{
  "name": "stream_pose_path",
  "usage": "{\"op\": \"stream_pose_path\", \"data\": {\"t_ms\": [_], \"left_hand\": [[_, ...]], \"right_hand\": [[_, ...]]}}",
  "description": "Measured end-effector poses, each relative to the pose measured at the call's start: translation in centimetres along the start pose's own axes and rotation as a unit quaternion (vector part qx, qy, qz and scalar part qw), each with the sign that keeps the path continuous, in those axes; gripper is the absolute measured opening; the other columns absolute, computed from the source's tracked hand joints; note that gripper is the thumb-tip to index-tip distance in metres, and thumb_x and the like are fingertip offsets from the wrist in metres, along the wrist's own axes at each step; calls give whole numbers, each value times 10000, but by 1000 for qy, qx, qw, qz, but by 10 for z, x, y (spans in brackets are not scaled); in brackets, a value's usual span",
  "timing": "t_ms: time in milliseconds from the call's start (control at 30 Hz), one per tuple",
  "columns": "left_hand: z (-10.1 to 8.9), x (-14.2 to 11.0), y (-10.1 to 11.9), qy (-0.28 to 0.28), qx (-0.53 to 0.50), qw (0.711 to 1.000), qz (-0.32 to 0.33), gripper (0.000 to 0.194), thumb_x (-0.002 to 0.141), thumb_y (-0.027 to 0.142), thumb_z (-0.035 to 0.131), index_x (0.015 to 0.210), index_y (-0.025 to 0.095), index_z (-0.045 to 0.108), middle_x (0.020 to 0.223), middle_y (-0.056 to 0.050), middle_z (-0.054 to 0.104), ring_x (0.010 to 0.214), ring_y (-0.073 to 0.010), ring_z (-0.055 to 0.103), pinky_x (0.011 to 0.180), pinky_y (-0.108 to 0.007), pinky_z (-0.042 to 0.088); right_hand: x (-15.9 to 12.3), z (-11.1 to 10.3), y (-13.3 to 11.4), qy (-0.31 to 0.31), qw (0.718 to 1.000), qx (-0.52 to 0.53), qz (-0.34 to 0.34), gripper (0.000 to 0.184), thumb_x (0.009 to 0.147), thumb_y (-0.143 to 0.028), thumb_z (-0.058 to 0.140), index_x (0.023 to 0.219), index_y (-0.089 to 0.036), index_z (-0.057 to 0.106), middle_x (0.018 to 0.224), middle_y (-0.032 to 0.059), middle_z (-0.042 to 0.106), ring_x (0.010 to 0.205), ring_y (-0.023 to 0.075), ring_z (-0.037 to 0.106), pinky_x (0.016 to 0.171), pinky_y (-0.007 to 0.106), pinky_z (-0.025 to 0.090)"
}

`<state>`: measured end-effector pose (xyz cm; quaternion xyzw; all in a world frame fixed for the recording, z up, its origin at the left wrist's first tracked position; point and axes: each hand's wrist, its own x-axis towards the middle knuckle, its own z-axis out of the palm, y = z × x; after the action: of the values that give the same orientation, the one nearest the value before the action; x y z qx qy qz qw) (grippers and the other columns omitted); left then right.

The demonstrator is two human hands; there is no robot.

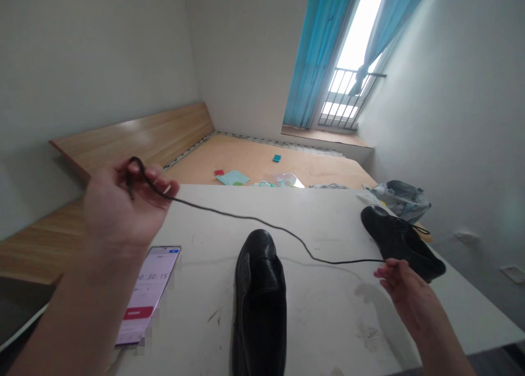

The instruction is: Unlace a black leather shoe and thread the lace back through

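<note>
Lace (250, 218): strung between hands above shoe (262, 288). Left hand (135, 201) fingers curled round one end; right hand (404, 283) pinches other. Likely light, limp, maybe slippery; best gripped near tips.

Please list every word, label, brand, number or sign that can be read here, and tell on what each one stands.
"0:30:15", on the phone screen; a digit before it is partly hidden.
Red button and blue label on that screen: too small and blurred to read.
</note>
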<state>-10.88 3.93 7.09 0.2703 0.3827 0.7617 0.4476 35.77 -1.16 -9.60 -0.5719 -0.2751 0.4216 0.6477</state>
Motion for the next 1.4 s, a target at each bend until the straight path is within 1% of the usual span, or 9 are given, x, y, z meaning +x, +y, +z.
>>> {"op": "stream_pose_path", "data": {"t_ms": [100,200,233,300,433,567,833,1100,1400], "left_hand": [[12,-13,-17,-110,-8,989,-103,271,841,186,394,606,182,258,496,78,366,375,-40,257,400,-172,217],[18,-23,-39,-201,170,962,-71,193,822,263,487,671,191,392,492,83,421,375,-48,218,386,-185,141],[19,-27,-46,-235,253,938,-42,75,812,255,503,776,198,469,517,81,465,400,-61,278,410,-182,192],[20,-37,-58,-315,407,857,25,151,825,243,482,957,215,552,635,52,559,502,-92,421,491,-203,299],[24,-58,-78,-422,595,675,110,222,849,262,458,846,246,679,904,3,621,739,-141,565,666,-269,394],[25,-70,-99,-464,652,587,118,224,841,332,511,880,261,720,944,-20,607,834,-189,598,724,-305,427],[24,-75,-117,-465,662,581,84,247,805,262,502,927,264,716,954,-25,625,892,-208,613,733,-316,458],[25,-80,-129,-417,683,594,83,199,767,280,523,867,261,694,910,-21,618,829,-205,619,698,-314,453],[25,-84,-134,-394,687,605,79,165,809,272,498,813,226,656,903,-27,623,807,-188,613,667,-288,432]], "right_hand": [[-13,26,4,-41,977,-174,-114,407,718,-595,674,670,-194,623,682,14,554,609,139,512,509,216,456],[-29,56,1,-107,930,-283,-211,457,819,-605,543,624,-193,585,831,61,599,817,204,556,710,288,478],[-35,67,0,-153,921,-291,-208,437,852,-579,508,664,-195,597,857,67,614,861,217,566,759,305,471],[-48,86,-1,-263,905,-295,-156,372,910,-513,448,829,-197,627,760,40,610,776,201,579,729,308,468],[-72,118,1,-356,849,-359,-150,317,958,-419,389,985,-206,623,749,24,633,713,187,582,679,294,440],[-81,138,4,-375,781,-467,-178,306,978,-344,358,905,-217,627,835,42,698,789,211,637,679,291,410],[-78,154,9,-375,686,-566,-261,202,956,-224,411,893,-214,603,805,53,692,736,207,641,597,261,325],[-67,161,6,-414,689,-534,-262,210,919,-159,436,829,-204,620,808,47,677,771,197,616,640,258,350],[-58,161,10,-415,730,-493,-228,192,925,-240,490,805,-192,632,751,17,644,712,172,588,637,256,394]]}}
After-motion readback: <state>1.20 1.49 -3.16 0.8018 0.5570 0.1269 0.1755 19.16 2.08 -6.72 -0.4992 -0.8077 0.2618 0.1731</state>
